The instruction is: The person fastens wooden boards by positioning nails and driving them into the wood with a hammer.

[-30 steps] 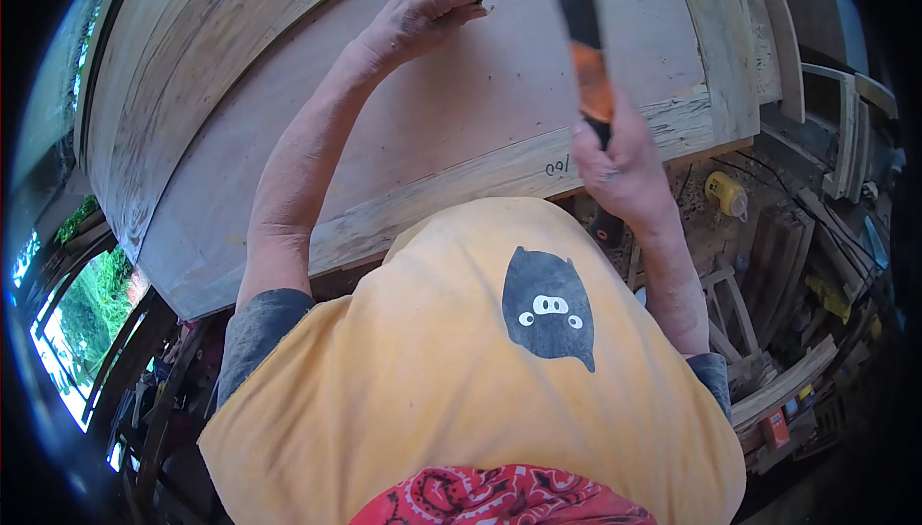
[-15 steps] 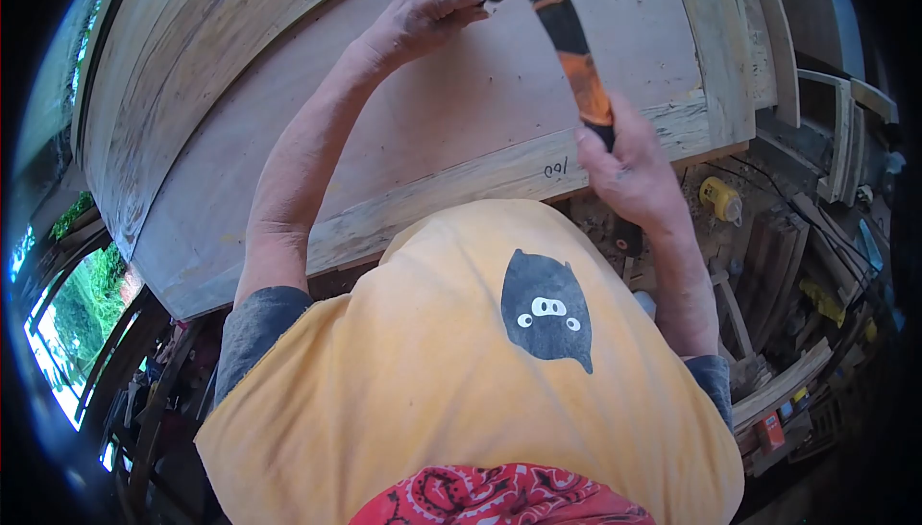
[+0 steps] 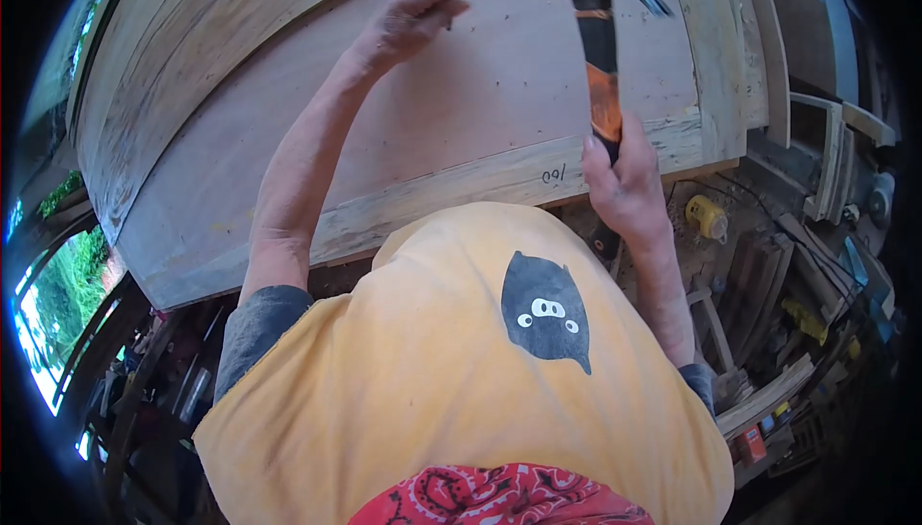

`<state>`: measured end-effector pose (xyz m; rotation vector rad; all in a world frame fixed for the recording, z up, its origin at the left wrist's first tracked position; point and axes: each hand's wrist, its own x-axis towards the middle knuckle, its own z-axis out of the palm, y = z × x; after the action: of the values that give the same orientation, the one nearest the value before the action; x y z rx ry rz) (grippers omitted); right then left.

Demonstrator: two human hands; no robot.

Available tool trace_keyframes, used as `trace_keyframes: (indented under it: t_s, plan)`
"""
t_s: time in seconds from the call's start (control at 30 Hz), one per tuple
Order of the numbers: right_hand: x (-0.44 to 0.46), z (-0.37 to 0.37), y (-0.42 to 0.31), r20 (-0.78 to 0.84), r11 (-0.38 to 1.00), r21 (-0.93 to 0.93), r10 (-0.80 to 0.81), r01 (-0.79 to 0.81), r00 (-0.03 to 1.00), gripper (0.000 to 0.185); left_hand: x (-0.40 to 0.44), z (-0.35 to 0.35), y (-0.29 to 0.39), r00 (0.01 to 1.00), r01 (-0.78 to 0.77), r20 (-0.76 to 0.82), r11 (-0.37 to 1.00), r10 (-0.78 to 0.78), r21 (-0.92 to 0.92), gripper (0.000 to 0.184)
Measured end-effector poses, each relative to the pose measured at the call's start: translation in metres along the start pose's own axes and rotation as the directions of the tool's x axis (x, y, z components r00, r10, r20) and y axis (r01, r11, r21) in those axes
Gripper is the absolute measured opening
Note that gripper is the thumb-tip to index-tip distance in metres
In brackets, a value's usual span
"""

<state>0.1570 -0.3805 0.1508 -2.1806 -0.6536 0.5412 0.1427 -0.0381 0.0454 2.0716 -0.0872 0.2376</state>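
My right hand (image 3: 629, 184) is wrapped round the handle of a claw hammer (image 3: 600, 64) with a black and orange grip. The hammer's head is raised over the wooden panel (image 3: 499, 93), its face towards my left hand. Above the panel, my left hand (image 3: 413, 21) is closed in a pinch, with a small dark thing showing at its fingertips, too small to make out. Small dark marks dot the panel's surface.
Curved wooden boards (image 3: 211, 35) border the panel at the left. A yellow container (image 3: 706, 217) lies on the ground at the right, among wood offcuts and a dark cable. A red box (image 3: 751, 444) sits at the lower right.
The hammer first came to my left hand's fingertips, then moved away to the right. My left hand has shifted slightly left, and its fingers are still closed.
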Motion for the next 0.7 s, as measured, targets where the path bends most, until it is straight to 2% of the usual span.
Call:
trace_keyframes:
  t_s: [0.07,0.1,0.17,0.2,0.23,0.27,0.3,0.4,0.47,0.57,0.7]
  plan:
    - [-0.007,0.009,0.003,0.002,0.947,0.317,0.06,-0.057,0.998,0.019,-0.016,-0.015,-0.014,0.975,0.06,-0.207,0.99,-0.086,-0.129,0.012]
    - [-0.009,0.012,0.003,0.012,0.882,0.463,0.088,-0.084,0.996,0.018,-0.023,-0.028,-0.02,0.955,0.1,-0.272,0.992,-0.119,-0.082,0.013]
    - [-0.009,0.017,-0.002,0.132,0.839,0.481,0.216,-0.253,0.967,0.015,-0.038,-0.051,-0.025,0.927,0.136,-0.344,0.989,-0.149,-0.064,0.014]
    - [-0.009,0.017,-0.003,0.189,0.813,0.477,0.277,-0.334,0.942,0.014,-0.041,-0.051,-0.023,0.93,0.15,-0.326,0.985,-0.171,-0.089,0.015]
    - [-0.01,0.022,0.005,0.188,0.837,0.469,0.217,-0.282,0.958,0.02,-0.047,-0.049,-0.021,0.932,0.169,-0.304,0.979,-0.196,-0.113,0.015]
    - [-0.015,0.024,0.008,0.2,0.827,0.472,0.239,-0.307,0.95,0.022,-0.054,-0.048,-0.017,0.936,0.189,-0.276,0.973,-0.22,-0.134,0.016]
    - [-0.017,0.026,0.01,0.21,0.815,0.478,0.257,-0.328,0.943,0.024,-0.052,-0.036,0.0,0.956,0.125,-0.245,0.979,-0.163,-0.164,0.018]
    - [-0.024,0.026,0.011,0.203,0.8,0.488,0.287,-0.351,0.936,0.03,-0.041,-0.004,0.022,0.983,0.177,0.054,0.981,-0.173,-0.08,0.016]
    - [-0.033,0.023,0.012,0.182,0.791,0.498,0.304,-0.355,0.935,0.031,-0.023,0.023,0.034,0.987,0.064,0.151,0.997,-0.059,-0.032,0.017]
    - [-0.046,0.016,0.014,0.153,0.78,0.516,0.322,-0.354,0.934,0.03,-0.005,0.055,0.037,0.972,-0.01,0.233,1.0,0.012,-0.01,0.02]
    - [-0.068,0.011,0.019,0.138,0.749,0.55,0.354,-0.369,0.925,0.031,0.007,0.066,0.039,0.934,0.023,0.355,0.998,-0.04,0.053,0.024]
